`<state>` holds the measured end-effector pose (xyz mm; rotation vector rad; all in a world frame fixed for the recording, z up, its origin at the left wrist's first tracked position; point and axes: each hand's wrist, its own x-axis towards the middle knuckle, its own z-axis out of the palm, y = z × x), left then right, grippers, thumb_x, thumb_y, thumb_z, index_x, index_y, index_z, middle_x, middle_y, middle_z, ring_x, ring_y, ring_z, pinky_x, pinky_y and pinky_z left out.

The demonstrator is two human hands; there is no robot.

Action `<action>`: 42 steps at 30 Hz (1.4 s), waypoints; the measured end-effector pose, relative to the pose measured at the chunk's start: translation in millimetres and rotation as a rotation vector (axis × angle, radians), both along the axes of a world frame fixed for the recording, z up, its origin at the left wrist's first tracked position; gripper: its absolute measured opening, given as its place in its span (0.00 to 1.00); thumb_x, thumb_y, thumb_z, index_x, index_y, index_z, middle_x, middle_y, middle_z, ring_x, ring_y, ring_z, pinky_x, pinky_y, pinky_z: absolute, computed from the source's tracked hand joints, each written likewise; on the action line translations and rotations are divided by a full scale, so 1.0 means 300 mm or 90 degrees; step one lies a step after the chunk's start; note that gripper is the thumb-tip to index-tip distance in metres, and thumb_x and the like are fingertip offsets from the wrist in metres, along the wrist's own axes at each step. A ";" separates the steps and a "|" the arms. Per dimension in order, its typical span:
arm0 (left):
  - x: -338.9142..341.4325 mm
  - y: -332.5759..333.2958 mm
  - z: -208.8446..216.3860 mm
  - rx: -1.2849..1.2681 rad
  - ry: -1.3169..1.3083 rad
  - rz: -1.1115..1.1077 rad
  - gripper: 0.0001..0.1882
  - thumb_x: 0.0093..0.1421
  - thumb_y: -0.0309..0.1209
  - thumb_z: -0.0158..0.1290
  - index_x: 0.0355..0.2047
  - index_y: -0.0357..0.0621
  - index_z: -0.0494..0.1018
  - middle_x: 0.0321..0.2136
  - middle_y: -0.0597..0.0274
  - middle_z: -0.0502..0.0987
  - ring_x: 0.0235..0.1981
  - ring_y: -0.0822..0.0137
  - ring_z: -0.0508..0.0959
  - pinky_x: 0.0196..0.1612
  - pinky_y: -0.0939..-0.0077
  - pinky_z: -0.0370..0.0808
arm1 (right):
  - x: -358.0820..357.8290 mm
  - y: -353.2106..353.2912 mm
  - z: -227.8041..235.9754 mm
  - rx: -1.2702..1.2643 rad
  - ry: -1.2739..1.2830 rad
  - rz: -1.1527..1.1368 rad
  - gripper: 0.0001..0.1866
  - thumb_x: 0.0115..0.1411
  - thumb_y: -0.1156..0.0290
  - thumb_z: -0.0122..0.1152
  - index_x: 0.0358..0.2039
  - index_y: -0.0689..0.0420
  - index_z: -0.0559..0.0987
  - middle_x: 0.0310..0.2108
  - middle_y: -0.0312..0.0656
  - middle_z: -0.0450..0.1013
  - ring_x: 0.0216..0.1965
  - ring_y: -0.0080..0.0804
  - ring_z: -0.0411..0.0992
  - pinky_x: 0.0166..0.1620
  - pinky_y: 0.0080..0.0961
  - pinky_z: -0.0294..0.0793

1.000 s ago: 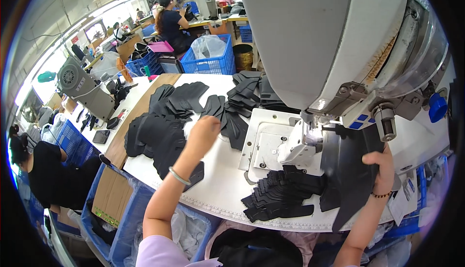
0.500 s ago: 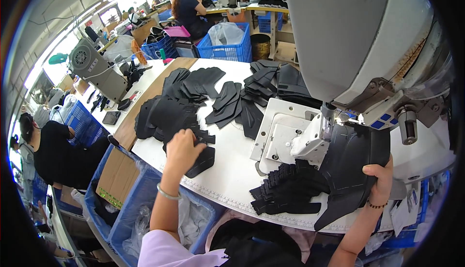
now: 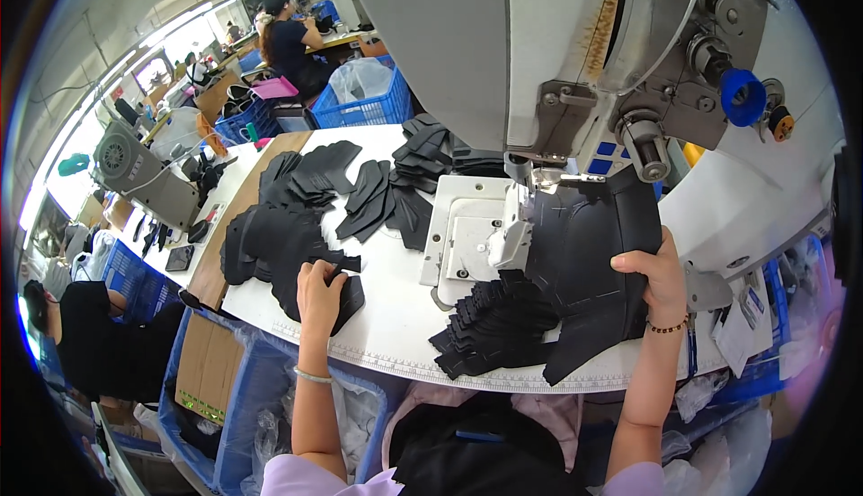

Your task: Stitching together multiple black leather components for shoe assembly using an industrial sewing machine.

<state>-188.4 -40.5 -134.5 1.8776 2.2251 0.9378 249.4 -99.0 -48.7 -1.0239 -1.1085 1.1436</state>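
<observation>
My right hand (image 3: 654, 278) grips the right edge of a large black fabric panel (image 3: 589, 267), thumb on top. Pale stitch lines run across the panel, and its upper part lies beside the sewing machine's needle area (image 3: 523, 177). My left hand (image 3: 318, 296) is at the near edge of a pile of cut black pieces (image 3: 270, 240). Its fingers are pinched together on a black fabric piece (image 3: 351, 303); the fingertips are partly hidden. Between my hands, an overlapping stack of small black pieces (image 3: 494, 330) lies against the panel.
The machine head (image 3: 449, 46) looms over the white table (image 3: 387, 294), its arm (image 3: 512, 235) rising beside a white plate (image 3: 458, 226). More black pieces (image 3: 369, 199) lie farther back. Blue bins (image 3: 243, 406) stand below at left. Co-workers (image 3: 292, 42) sit beyond.
My view has turned right, so the table and machine sit farther left in it. My left hand's fingers have closed at the pile's edge. My right hand still holds the panel.
</observation>
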 end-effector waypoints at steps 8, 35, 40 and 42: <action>0.040 0.028 0.019 0.089 0.070 -0.036 0.12 0.48 0.29 0.58 0.32 0.38 0.71 0.31 0.54 0.70 0.38 0.54 0.71 0.40 0.65 0.69 | -0.026 -0.034 0.019 -0.004 0.012 -0.102 0.23 0.33 0.81 0.67 0.35 0.67 0.73 0.30 0.43 0.74 0.29 0.28 0.73 0.34 0.22 0.73; 0.098 0.529 0.133 -0.028 -0.255 -0.219 0.22 0.44 0.32 0.64 0.35 0.32 0.69 0.31 0.50 0.74 0.32 0.63 0.76 0.36 0.73 0.72 | -0.038 -0.005 0.030 0.016 0.016 -0.051 0.18 0.33 0.79 0.66 0.30 0.64 0.77 0.25 0.40 0.75 0.24 0.26 0.73 0.32 0.20 0.72; 0.305 0.264 0.255 -0.117 -0.747 -0.507 0.17 0.53 0.25 0.59 0.42 0.33 0.69 0.34 0.61 0.76 0.34 0.73 0.76 0.38 0.81 0.74 | -0.017 -0.033 0.030 0.026 0.009 -0.046 0.17 0.35 0.82 0.65 0.31 0.65 0.77 0.26 0.41 0.75 0.25 0.26 0.73 0.33 0.20 0.72; 0.372 0.168 0.305 -0.157 -0.764 -0.537 0.18 0.53 0.25 0.59 0.43 0.33 0.69 0.35 0.61 0.75 0.36 0.73 0.76 0.40 0.81 0.74 | -0.012 -0.036 0.016 0.022 0.011 -0.042 0.18 0.35 0.83 0.65 0.32 0.66 0.76 0.27 0.42 0.75 0.26 0.26 0.73 0.33 0.20 0.73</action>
